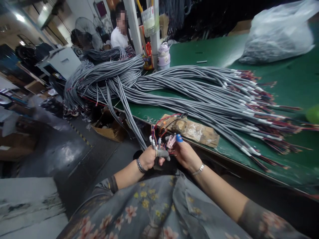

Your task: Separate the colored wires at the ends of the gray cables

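My left hand [149,157] is closed around a few grey cable ends [154,146], held just off the table's near edge, white sleeves and thin coloured wires poking up from the fist. My right hand [188,156], a blue cover [179,138] on one digit, is beside it at a small pink piece [171,141]; I can't tell whether it grips that. I'd judge the jackets springy and smooth, light singly but dragging where they run back to the pile, so the hold belongs on the jacket below the sleeves; the bare wires look soft and easily bent. Beyond lie a worn cardboard piece [199,132], the large cable bundle [174,88] across the green table [206,53], then a plastic bag [279,35].
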A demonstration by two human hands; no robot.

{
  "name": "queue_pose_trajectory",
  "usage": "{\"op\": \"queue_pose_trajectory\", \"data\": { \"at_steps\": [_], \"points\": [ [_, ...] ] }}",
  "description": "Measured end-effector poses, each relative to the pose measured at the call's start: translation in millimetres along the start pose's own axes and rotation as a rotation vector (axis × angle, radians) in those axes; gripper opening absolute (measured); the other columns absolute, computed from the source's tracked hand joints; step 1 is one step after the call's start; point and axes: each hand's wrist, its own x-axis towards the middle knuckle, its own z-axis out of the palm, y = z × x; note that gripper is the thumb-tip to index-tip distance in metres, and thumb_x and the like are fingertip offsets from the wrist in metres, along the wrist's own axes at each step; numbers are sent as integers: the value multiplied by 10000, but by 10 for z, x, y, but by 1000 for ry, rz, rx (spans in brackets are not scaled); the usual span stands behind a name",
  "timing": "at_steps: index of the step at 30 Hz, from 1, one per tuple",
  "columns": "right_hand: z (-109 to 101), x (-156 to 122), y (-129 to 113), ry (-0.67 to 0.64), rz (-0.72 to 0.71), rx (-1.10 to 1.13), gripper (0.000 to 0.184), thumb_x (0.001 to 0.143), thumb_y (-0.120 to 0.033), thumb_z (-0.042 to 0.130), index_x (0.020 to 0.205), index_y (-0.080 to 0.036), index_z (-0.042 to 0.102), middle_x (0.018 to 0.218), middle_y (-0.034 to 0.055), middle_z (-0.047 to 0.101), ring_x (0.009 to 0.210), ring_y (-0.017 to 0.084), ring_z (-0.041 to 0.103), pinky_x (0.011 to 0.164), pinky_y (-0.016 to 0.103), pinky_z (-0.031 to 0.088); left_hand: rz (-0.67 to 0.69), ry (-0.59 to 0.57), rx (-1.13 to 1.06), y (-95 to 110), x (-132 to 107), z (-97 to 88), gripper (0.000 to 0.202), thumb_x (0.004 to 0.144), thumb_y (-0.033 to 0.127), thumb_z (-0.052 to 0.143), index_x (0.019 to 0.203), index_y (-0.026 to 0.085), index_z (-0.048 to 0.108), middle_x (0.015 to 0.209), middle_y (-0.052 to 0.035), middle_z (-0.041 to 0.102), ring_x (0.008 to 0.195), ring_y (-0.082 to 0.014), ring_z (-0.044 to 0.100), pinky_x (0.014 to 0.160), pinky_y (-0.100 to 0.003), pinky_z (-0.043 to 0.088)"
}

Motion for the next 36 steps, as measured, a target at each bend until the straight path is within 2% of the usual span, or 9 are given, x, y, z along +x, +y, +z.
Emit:
{"op": "queue_pose_trajectory", "data": {
  "at_steps": [4,8,12,15,19,26,32,36],
  "points": [
    [-16,-42,-19,-51,79,25,484,673,-704,618,709,-221,635,631,8,591,566,151,520,569,289,450,21,29,-15,0,-54,18,373,469,451,771,485,147,556,353,12,486,296,-70,371,353,-227,287],
    [-36,-66,-41,-84,107,33,459,699,-685,604,727,-228,637,665,13,604,567,141,520,554,275,446,81,49,29,-81,-133,27,373,527,474,751,496,139,592,356,9,484,328,-77,399,403,-237,320],
    [-54,-67,-29,-79,17,-27,377,684,-593,684,723,-221,629,664,3,595,580,138,506,564,276,444,178,145,61,-158,-186,42,379,599,492,718,509,141,605,390,-2,514,382,-81,431,455,-238,342],
    [-53,-68,-15,-63,-18,-45,394,656,-584,717,707,-203,632,645,-3,578,569,126,489,557,268,434,207,189,45,-141,-175,72,404,619,505,705,486,143,583,376,1,494,371,-78,420,450,-238,338],
    [-37,-51,-10,-58,15,-13,462,598,-637,733,706,-195,653,649,-1,586,570,124,497,552,268,435,175,193,2,-69,-139,121,421,570,529,720,481,140,585,354,11,464,332,-74,384,401,-240,318],
    [-38,9,43,1,-12,28,445,553,-621,772,710,-217,669,691,10,636,632,159,541,603,299,451,107,214,22,-57,-121,139,413,568,516,719,491,142,563,357,15,464,334,-67,378,390,-229,317],
    [-50,16,72,-16,-16,-12,426,659,-645,683,782,-238,671,720,15,647,659,175,561,603,306,452,124,194,65,-75,-124,136,434,588,529,711,474,145,544,367,3,470,346,-72,383,397,-235,319],
    [-62,-23,42,-61,41,41,430,655,-649,681,722,-226,650,678,2,618,584,135,523,559,273,441,150,194,69,-109,-145,114,428,623,521,698,476,144,557,371,4,474,351,-73,388,408,-234,329]
  ]
}}
